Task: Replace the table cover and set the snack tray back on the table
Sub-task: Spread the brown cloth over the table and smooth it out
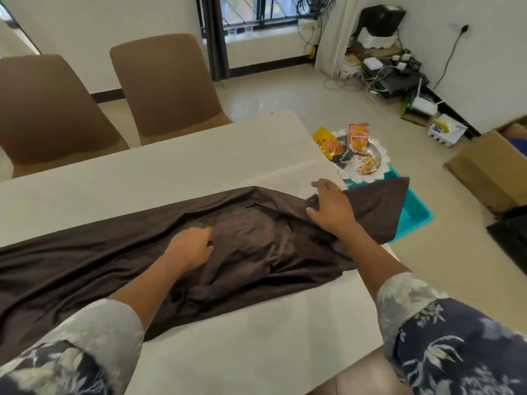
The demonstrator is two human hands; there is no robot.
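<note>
A dark brown table cover point(119, 260) lies crumpled in a long band across the white table point(199, 166). One end hangs over the table's right edge. My left hand point(189, 248) grips a fold of the cover near its middle with curled fingers. My right hand point(330, 206) lies on the bunched cloth by the right edge, its fingers spread and the thumb tucked against a fold. The snack tray point(368, 163), a round silver plate on a white lace doily with snack packets on it, sits on a teal bin point(413, 215) on the floor beyond the table's right end.
Two brown chairs point(168, 84) stand at the table's far side. Cardboard boxes point(484, 172) lie on the floor at the right. A tangle of cables and devices point(393, 72) fills the far right corner beside a window.
</note>
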